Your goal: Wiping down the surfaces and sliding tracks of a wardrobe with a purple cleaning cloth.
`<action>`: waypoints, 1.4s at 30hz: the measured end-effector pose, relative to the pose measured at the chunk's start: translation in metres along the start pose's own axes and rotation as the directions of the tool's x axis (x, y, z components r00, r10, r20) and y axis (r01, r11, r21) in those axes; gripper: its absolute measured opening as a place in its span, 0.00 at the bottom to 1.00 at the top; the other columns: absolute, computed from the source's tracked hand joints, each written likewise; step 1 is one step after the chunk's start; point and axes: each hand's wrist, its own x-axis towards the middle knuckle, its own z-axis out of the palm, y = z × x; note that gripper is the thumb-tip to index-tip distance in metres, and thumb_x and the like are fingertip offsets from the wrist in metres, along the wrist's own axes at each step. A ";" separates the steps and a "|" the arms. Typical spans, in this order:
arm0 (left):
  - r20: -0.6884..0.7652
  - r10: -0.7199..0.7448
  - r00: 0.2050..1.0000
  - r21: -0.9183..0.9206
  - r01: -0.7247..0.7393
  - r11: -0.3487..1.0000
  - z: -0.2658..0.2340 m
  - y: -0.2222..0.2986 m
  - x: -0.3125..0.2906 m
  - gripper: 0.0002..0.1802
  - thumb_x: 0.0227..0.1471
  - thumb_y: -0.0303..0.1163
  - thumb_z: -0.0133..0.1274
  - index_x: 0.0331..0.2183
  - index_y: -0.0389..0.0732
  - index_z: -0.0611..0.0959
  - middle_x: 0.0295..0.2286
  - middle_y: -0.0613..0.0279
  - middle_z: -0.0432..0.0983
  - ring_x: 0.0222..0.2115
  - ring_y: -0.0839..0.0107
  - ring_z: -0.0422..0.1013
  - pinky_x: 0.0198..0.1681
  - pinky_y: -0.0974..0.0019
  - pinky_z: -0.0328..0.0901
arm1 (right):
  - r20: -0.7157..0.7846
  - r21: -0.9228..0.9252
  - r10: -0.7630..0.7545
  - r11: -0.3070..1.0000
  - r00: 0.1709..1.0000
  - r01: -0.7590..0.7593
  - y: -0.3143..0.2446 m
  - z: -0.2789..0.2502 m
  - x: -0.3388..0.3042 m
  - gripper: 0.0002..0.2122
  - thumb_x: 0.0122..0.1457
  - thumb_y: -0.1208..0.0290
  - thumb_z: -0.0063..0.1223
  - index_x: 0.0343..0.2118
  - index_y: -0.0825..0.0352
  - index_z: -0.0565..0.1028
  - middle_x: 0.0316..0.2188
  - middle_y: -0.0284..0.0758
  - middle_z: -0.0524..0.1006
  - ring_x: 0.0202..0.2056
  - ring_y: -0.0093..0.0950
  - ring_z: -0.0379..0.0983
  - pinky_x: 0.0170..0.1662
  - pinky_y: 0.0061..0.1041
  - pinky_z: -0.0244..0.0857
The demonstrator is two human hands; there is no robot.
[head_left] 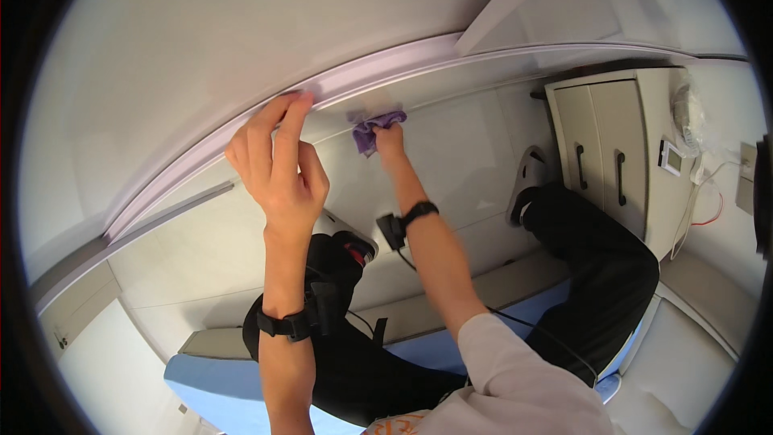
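My right hand point(390, 142) reaches down and forward, closed on a crumpled purple cloth point(369, 135). The cloth is against the pale surface below a long white ledge point(378, 63). Higher up and to the left, my left hand point(278, 163) is raised with its fingers bent and apart. Its fingertips are at the edge of the ledge, and nothing shows in its grasp. Each wrist wears a black strap with a small dark box on it.
A beige drawer cabinet point(600, 141) with black handles stands at the right. Beside it are a small white device with a screen point(670, 157), clear plastic wrap point(687, 117) and thin cables. I sit on a blue-edged seat point(213, 387), legs apart, over a pale tiled floor point(451, 185).
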 end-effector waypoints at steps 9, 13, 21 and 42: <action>0.000 -0.045 0.999 -0.032 0.045 0.998 -0.015 -0.007 0.000 0.28 0.33 0.10 0.44 0.39 0.41 0.83 0.35 0.58 0.71 0.35 0.63 0.65 0.39 0.65 0.59 | -0.111 -0.307 -0.692 0.706 0.713 0.637 -0.196 0.012 -0.191 0.22 0.54 0.76 0.52 0.49 0.83 0.64 0.26 0.50 0.76 0.27 0.46 0.75 0.32 0.36 0.67; 0.008 -0.041 0.999 -0.098 0.042 0.994 -0.016 -0.010 0.004 0.28 0.34 0.10 0.44 0.39 0.40 0.82 0.34 0.56 0.72 0.35 0.62 0.65 0.40 0.63 0.60 | -0.088 -0.309 -0.779 0.614 0.621 0.726 -0.219 0.022 -0.212 0.26 0.53 0.77 0.53 0.52 0.88 0.59 0.28 0.52 0.76 0.27 0.46 0.75 0.31 0.36 0.68; 0.010 -0.031 0.999 -0.135 0.032 0.990 -0.023 -0.016 0.004 0.28 0.33 0.10 0.43 0.39 0.40 0.83 0.35 0.57 0.72 0.35 0.62 0.66 0.40 0.65 0.61 | -0.160 -0.406 -0.811 0.574 0.563 0.712 -0.222 0.005 -0.197 0.27 0.54 0.77 0.50 0.54 0.86 0.58 0.34 0.55 0.75 0.32 0.48 0.75 0.37 0.36 0.67; -0.033 -0.057 0.998 -0.216 0.048 0.975 -0.027 -0.026 0.003 0.25 0.34 0.09 0.43 0.36 0.38 0.84 0.32 0.59 0.74 0.31 0.65 0.67 0.35 0.67 0.64 | 0.070 -0.478 -0.783 0.518 0.618 0.709 -0.206 0.037 -0.222 0.36 0.52 0.78 0.51 0.59 0.84 0.45 0.29 0.53 0.75 0.28 0.48 0.75 0.32 0.36 0.69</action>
